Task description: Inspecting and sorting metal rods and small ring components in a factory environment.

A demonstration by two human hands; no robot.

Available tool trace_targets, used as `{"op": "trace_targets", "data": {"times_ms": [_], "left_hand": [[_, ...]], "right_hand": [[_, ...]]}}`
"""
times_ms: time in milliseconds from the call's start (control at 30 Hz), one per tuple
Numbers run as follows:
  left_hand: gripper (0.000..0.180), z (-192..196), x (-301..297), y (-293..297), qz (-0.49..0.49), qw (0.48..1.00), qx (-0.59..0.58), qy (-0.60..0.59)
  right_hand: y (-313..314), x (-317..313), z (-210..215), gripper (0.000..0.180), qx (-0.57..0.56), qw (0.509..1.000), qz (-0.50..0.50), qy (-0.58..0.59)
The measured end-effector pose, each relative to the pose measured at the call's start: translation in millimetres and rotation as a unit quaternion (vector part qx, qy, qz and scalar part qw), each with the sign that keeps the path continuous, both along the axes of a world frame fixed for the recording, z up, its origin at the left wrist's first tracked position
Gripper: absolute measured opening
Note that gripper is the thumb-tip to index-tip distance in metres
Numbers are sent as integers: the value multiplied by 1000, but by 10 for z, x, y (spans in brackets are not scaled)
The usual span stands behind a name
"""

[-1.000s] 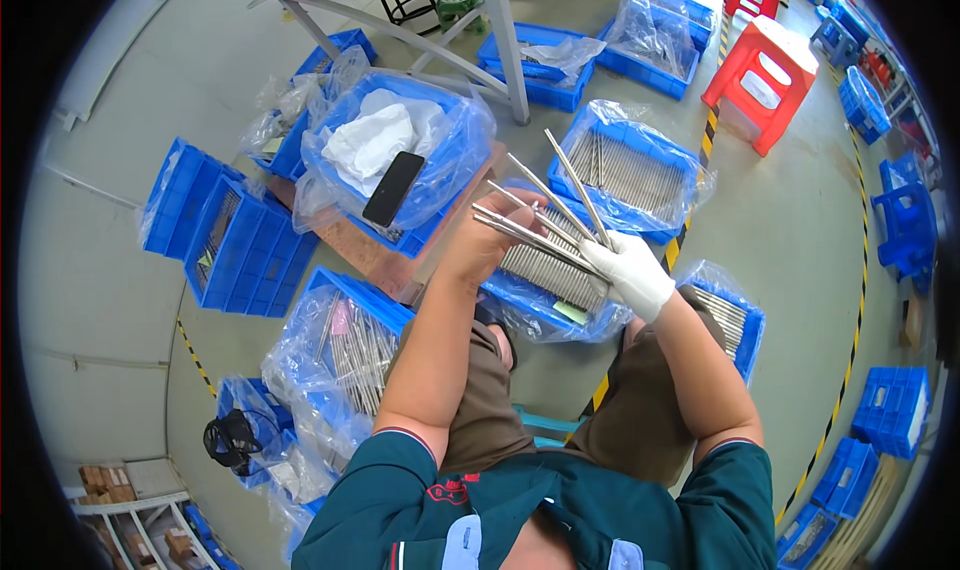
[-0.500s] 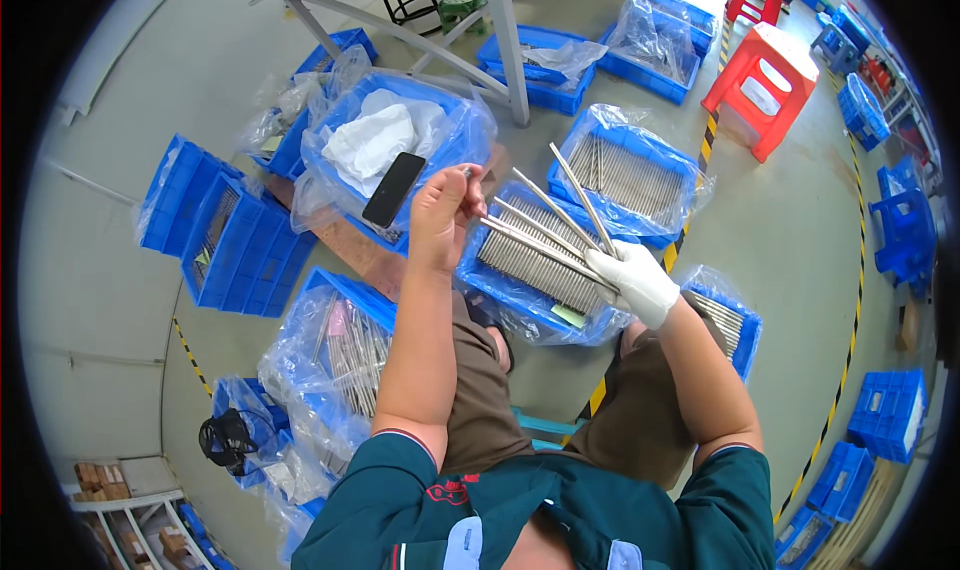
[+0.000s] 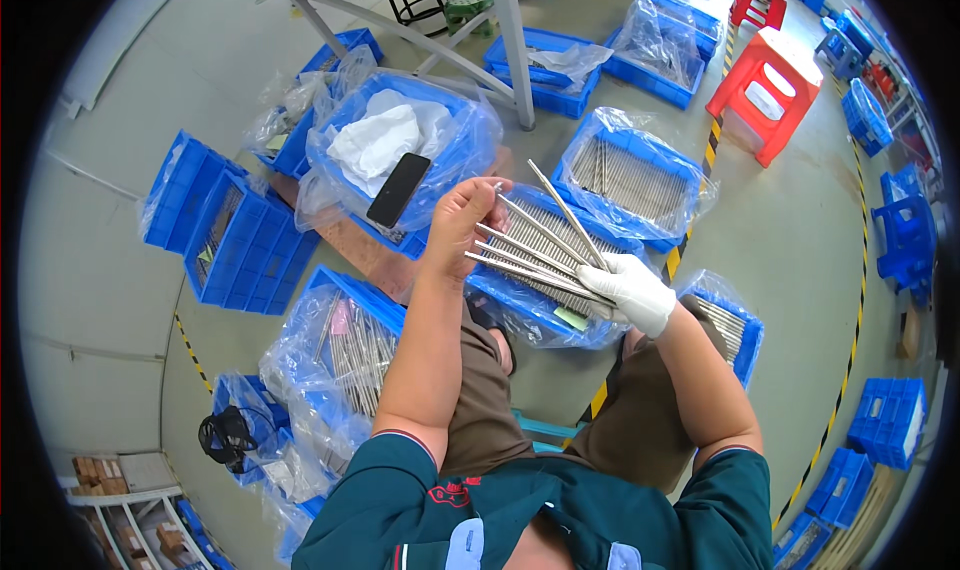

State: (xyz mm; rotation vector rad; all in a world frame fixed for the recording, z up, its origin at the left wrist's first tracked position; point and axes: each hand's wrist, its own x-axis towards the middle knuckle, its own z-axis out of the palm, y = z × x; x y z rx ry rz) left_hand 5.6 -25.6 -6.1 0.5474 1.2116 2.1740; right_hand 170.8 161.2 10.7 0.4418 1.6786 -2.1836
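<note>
My right hand (image 3: pixel 637 292), in a white glove, is closed around several thin metal rods (image 3: pixel 535 253), which fan out to the upper left. My bare left hand (image 3: pixel 462 228) is pinched at the upper end of one of these rods. Between its fingertips is a small shiny bit, too small to name. Below both hands sits a blue crate (image 3: pixel 490 292) lined with clear plastic, with rows of similar rods (image 3: pixel 535 213) and a pale green slip (image 3: pixel 571 317) in it.
Another lined crate of rods (image 3: pixel 640 185) stands beyond. A black phone (image 3: pixel 399 190) lies on a crate with white cloth (image 3: pixel 375 142) at the left. Loose rods fill a crate (image 3: pixel 360 355) by my left knee. A red stool (image 3: pixel 768 90) stands far right; stacked crates (image 3: pixel 245 245) are left.
My left hand has moved right and slightly down, its fingertips now at a rod's end. The rods in my right hand have shifted and spread differently.
</note>
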Motion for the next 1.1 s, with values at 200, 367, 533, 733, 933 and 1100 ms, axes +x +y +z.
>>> {"op": "trace_targets", "data": {"times_ms": [200, 367, 533, 733, 933, 1100], "left_hand": [[35, -20, 21, 37, -67, 997, 13, -26], [33, -45, 30, -8, -72, 996, 37, -22], [39, -110, 249, 146, -118, 993, 0, -19], [40, -56, 226, 185, -64, 998, 3, 19], [39, 52, -68, -2, 62, 995, 69, -25], [40, 14, -12, 65, -12, 997, 65, -35]], "right_hand": [[0, 6, 96, 24, -34, 999, -1, 4], [34, 11, 27, 27, -52, 998, 34, 0], [16, -1, -50, 32, -92, 995, 29, 13], [3, -4, -75, 35, -134, 991, -11, 19], [13, 40, -50, 34, -71, 995, 60, -19], [-41, 44, -46, 31, -90, 989, 115, -25]]}}
